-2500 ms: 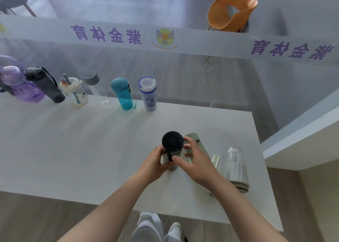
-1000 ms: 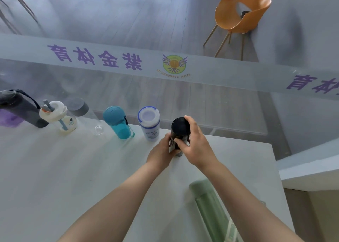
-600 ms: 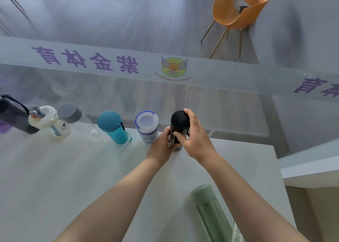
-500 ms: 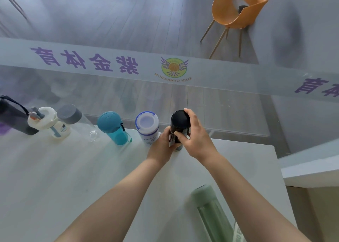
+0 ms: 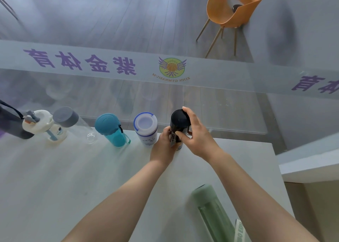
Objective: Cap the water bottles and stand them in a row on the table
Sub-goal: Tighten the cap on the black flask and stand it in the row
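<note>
A black-capped dark bottle stands upright at the far edge of the white table, at the right end of a row. My left hand grips its lower body and my right hand wraps its upper body and cap. Left of it stand a white bottle with a blue-rimmed lid, a teal bottle, a clear bottle with a grey cap, a cream straw bottle and a dark grey bottle. A pale green bottle lies on its side near me.
A glass wall with a frosted band of purple lettering rises right behind the table's far edge. An orange chair stands beyond the glass. The table's right edge drops off beside a grey ledge.
Both hands carried the black bottle from the table's near middle to the far edge and set it beside the white bottle. In the last half second nothing visibly moved.
</note>
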Tool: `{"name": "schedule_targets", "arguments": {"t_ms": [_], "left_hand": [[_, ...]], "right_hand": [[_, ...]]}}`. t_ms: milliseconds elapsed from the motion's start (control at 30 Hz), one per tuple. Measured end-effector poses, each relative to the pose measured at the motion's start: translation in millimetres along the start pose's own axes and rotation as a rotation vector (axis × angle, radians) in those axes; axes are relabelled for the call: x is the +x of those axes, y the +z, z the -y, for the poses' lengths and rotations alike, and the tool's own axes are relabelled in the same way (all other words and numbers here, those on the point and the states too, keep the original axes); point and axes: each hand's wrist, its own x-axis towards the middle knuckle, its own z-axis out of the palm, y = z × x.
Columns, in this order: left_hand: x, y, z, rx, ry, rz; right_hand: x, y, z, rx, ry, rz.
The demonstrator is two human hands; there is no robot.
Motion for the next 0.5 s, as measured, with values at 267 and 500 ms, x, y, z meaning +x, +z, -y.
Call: {"name": "schedule_targets", "arguments": {"t_ms": [267, 500], "left_hand": [[-2.7, -0.1, -2.1, -0.075, 0.027, -0.016], [-5.8, -2.5, -10.5, -0.066, 0.008, 0.006]], "right_hand": [[-1.7, 2.2, 5.1, 0.073, 0.061, -0.040], [-2.5, 2.0, 4.6, 0.116, 0.167, -0.012]]}}
